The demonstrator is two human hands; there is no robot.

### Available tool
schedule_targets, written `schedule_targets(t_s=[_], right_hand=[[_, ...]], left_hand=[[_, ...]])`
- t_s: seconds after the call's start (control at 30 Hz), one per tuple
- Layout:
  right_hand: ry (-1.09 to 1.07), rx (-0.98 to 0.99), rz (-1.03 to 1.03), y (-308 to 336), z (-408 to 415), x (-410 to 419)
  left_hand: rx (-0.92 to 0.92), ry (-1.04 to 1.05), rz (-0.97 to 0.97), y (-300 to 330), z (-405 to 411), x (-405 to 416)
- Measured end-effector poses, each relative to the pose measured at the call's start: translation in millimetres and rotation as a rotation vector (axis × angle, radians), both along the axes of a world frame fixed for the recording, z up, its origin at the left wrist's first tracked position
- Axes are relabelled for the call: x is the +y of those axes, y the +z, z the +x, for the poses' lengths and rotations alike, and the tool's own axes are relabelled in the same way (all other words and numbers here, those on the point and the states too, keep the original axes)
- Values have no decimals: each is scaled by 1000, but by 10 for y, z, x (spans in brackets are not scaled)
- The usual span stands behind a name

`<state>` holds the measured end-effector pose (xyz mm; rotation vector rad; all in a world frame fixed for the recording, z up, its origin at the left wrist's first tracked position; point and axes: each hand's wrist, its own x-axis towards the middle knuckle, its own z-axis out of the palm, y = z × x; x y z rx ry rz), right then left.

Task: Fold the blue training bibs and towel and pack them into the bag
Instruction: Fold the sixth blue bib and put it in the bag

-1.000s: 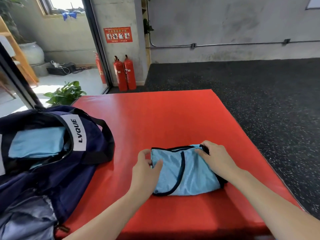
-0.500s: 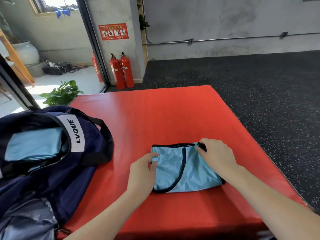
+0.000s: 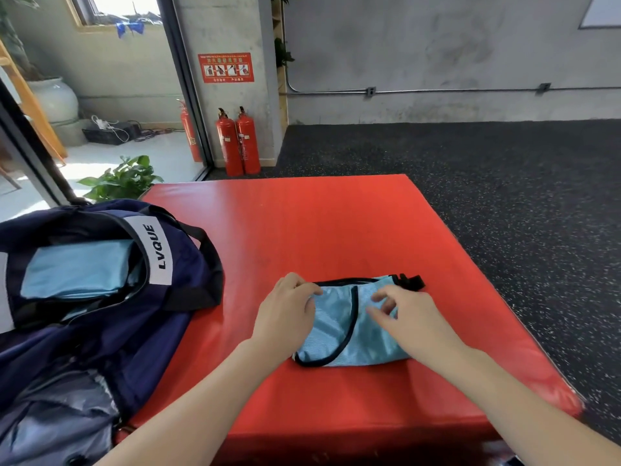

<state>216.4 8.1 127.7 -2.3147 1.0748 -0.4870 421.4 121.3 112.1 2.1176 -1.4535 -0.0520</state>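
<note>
The word "LVQUE" is printed in black capitals on a white label (image 3: pixel 152 250) stitched across the navy sports bag (image 3: pixel 100 297), which is laid over the left edge of the red mat (image 3: pixel 302 227). Inside the bag's open mouth a folded light-blue item (image 3: pixel 79 269) is seen; whether it is a bib or the towel cannot be told. A red sign (image 3: pixel 225 67) with four small pictures is fixed to the concrete pillar above two red fire extinguishers (image 3: pixel 238 142); its writing is too small to be read.

A folded blue mesh training bib (image 3: pixel 349 326) with black trim is laid on the mat toward its near right part, well apart from the bag. The bib's left edge is covered by the left hand (image 3: pixel 285 314), fingers curled over the fabric at the upper left corner. The right hand (image 3: pixel 408 317) is spread loosely over the bib's right half, fingers relaxed and parted, nothing gripped.

Compared with half a second ago, the right hand has been drawn back from the bib's upper right corner toward its middle, so the black strap end (image 3: pixel 411 282) there is now uncovered.
</note>
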Motion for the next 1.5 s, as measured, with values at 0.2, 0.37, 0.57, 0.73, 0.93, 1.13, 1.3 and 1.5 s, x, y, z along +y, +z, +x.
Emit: schedule_targets(t_s=[0.2, 0.37, 0.57, 0.73, 0.93, 1.13, 1.3, 1.5], right_hand=[[101, 114, 80, -165, 0, 141], [46, 331, -198, -170, -72, -32], [60, 264, -226, -311, -197, -513], [156, 106, -212, -297, -163, -397], [387, 34, -123, -270, -156, -181], [353, 36, -150, -394, -184, -139], [335, 53, -180, -393, -143, -94], [286, -12, -86, -321, -133, -69]], left_hand=[[-31, -176, 205, -85, 147, -181], [-3, -157, 196, -104, 183, -180], [88, -305, 223, -27, 17, -104], [52, -344, 158, -19, -29, -72], [102, -471, 177, -53, -20, -69], [121, -457, 198, -72, -49, -56], [78, -466, 202, -62, -52, -61], [34, -433, 147, -62, -51, -39]])
